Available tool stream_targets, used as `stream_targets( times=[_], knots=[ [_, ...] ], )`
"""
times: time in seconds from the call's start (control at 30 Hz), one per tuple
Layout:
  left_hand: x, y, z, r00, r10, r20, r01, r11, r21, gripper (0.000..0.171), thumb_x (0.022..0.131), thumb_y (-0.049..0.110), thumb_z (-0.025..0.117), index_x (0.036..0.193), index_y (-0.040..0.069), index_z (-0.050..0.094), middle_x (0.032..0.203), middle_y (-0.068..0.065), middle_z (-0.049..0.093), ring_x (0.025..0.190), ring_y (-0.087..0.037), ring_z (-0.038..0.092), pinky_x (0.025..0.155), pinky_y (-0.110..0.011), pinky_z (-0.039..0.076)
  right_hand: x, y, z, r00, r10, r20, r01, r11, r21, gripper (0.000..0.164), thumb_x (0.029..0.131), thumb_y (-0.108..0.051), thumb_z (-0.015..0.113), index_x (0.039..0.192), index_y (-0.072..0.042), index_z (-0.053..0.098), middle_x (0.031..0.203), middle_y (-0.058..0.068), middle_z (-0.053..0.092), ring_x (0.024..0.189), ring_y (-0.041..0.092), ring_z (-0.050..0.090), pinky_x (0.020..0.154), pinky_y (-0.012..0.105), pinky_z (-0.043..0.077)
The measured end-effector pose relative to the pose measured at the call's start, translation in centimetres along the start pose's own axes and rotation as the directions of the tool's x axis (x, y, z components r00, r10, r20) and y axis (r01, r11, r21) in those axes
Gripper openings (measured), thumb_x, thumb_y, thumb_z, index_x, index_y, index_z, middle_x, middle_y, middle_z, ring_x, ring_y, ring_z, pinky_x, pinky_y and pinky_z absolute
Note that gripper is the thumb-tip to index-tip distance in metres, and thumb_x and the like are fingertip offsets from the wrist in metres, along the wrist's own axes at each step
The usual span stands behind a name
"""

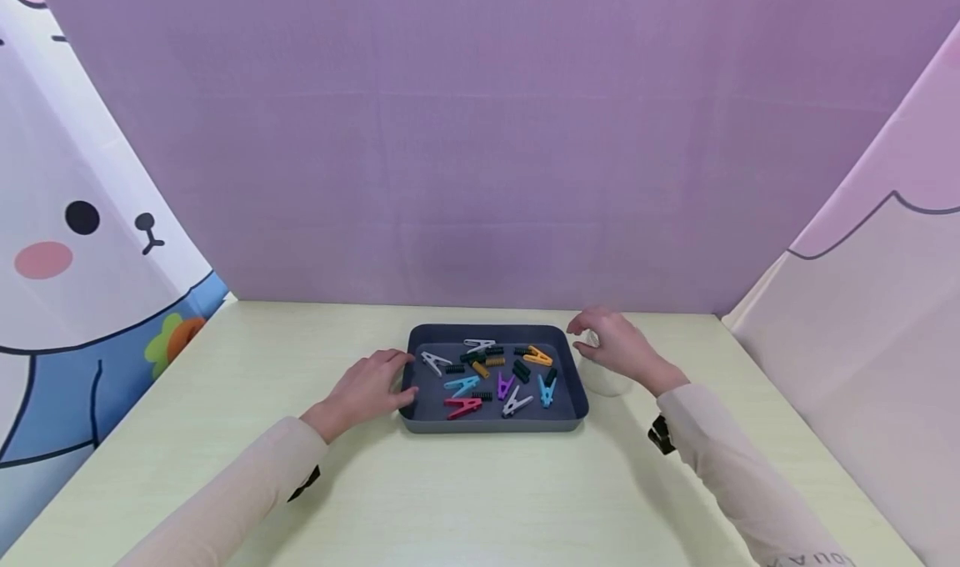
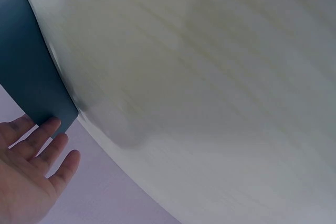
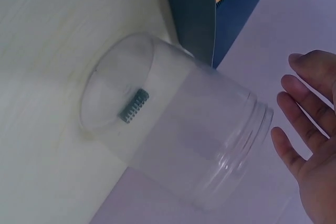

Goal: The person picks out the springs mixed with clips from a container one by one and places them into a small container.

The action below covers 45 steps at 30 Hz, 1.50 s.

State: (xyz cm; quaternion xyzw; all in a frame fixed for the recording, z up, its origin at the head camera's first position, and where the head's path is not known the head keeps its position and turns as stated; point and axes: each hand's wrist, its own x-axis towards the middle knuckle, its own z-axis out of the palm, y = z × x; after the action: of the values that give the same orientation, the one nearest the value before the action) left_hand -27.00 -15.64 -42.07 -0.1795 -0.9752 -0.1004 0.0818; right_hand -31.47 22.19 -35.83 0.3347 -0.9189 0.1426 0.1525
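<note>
A dark grey tray [image 1: 431,425] holds several small plastic clips in white, blue, red, purple and orange, among them a red clip [image 1: 462,407]. Short ridged pieces in dark green and amber, such as an amber one [image 1: 480,370], lie mixed with them. My left hand [image 1: 367,392] rests its fingers against the tray's left wall. Just right of the tray stands a clear jar [image 3: 205,114] with an open mouth. One dark green ridged piece [image 3: 134,105] lies at its bottom. My right hand [image 1: 618,348] hovers by the jar's mouth, fingers loosely bent, nothing visible in them.
A pale wood-grain table [image 1: 480,500] lies under everything. Behind it rises a purple cloth backdrop [image 1: 480,150]. Printed cartoon cloth [image 1: 112,300] hangs along the left side, and a pink and white one [image 1: 885,300] along the right.
</note>
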Motion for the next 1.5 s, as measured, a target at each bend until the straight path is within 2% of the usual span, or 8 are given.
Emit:
stream_targets(
  times=[0.43,0.77,1.07,1.5],
  knots=[
    [0.1,-0.1,0.2,1.0,0.0,0.004,0.0,1.0,-0.001,0.056,0.08,0.043,0.062,0.122,0.006,0.055,0.123,-0.014,0.056,0.113,-0.03,0.053,0.093,-0.046,0.045,0.2,-1.7,1.7,0.992,-0.075,0.104,0.084,0.992,-0.089,0.019,0.075,-0.008,0.071,0.093,-0.01,0.068,0.092,0.003,0.065,0.085,0.018,0.058,0.075,0.038,0.05],
    [0.1,-0.2,0.2,1.0,0.003,-0.001,-0.003,1.0,-0.001,0.056,0.08,0.043,0.063,0.121,0.006,0.055,0.123,-0.014,0.056,0.113,-0.03,0.053,0.093,-0.045,0.045,0.0,-1.5,3.5,0.975,-0.088,0.206,0.124,0.977,-0.174,0.014,0.075,-0.008,0.07,0.088,-0.011,0.066,0.084,-0.001,0.062,0.079,0.015,0.053,0.07,0.035,0.045],
    [0.1,-0.2,0.2,1.0,0.002,0.001,-0.002,1.0,-0.005,0.055,0.08,0.043,0.063,0.121,0.006,0.056,0.123,-0.014,0.056,0.113,-0.03,0.053,0.093,-0.045,0.045,-0.1,-0.7,4.9,0.966,-0.154,0.209,0.205,0.945,-0.253,0.015,0.072,-0.007,0.07,0.086,-0.012,0.065,0.083,-0.001,0.059,0.083,0.018,0.054,0.072,0.037,0.045],
    [0.1,-0.1,0.1,1.0,0.001,0.004,-0.001,1.0,-0.001,0.056,0.08,0.043,0.063,0.121,0.006,0.056,0.123,-0.014,0.056,0.113,-0.03,0.053,0.094,-0.045,0.045,0.4,-0.7,5.9,0.95,-0.173,0.259,0.247,0.925,-0.289,0.02,0.073,-0.006,0.071,0.091,-0.013,0.068,0.092,0.001,0.064,0.087,0.019,0.055,0.076,0.037,0.045]
  ],
)
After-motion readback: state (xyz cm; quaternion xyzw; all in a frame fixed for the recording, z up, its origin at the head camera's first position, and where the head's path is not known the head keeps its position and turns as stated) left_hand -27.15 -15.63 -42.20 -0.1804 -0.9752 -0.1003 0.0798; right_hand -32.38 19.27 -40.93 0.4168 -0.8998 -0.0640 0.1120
